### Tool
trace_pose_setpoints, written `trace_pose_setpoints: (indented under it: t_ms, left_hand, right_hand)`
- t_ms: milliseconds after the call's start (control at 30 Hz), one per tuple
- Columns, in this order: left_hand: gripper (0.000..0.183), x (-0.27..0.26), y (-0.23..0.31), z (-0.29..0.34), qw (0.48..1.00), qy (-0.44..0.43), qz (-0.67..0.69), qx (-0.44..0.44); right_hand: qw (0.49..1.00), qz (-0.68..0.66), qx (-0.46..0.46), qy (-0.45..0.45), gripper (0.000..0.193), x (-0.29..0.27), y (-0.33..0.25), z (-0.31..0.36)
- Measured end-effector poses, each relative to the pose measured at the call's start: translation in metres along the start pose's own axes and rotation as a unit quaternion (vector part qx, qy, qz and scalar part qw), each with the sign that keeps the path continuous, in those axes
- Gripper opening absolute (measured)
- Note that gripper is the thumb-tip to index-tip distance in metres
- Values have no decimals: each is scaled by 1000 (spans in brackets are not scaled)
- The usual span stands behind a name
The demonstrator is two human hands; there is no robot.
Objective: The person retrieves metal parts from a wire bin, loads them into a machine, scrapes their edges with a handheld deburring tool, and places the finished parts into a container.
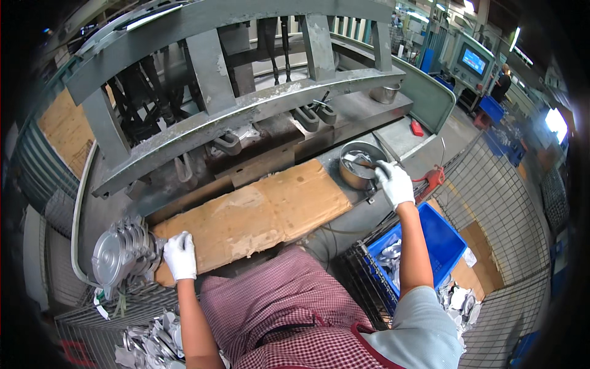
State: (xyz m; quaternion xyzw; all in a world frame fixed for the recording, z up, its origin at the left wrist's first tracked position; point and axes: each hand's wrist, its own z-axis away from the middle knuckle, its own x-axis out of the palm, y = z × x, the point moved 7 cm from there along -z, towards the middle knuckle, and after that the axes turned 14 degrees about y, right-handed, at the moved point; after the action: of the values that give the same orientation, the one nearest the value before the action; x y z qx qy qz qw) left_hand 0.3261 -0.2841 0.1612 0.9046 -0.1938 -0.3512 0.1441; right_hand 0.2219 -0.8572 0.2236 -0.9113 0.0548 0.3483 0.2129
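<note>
My left hand (180,257), in a white glove, is at the left end of a worn cardboard sheet (264,209). Its fingers are curled, and what they hold, if anything, is hidden. Just left of it stands a row of round grey metal castings (114,258), packed face to face. My right hand (394,184), also gloved in white, reaches over the right rim of a round metal pot (355,179). Its fingers close on a brown-handled tool (367,164), possibly a brush, whose other end dips into the pot's pale contents.
A heavy grey machine frame (212,71) spans the bench behind the cardboard. To my right are a blue bin (445,243) with metal parts, wire mesh (491,203) and a red-handled tool (433,178). More castings (153,341) lie in a mesh cage at lower left. A person (503,83) stands far right.
</note>
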Motion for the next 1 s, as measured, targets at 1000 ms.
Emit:
trace_pose_setpoints:
  t_ms: [1000]
  left_hand:
    - [19, 8, -4, 3, 1000, 5, -9, 10]
  right_hand:
    - [988, -97, 7, 123, 29, 119, -116, -98]
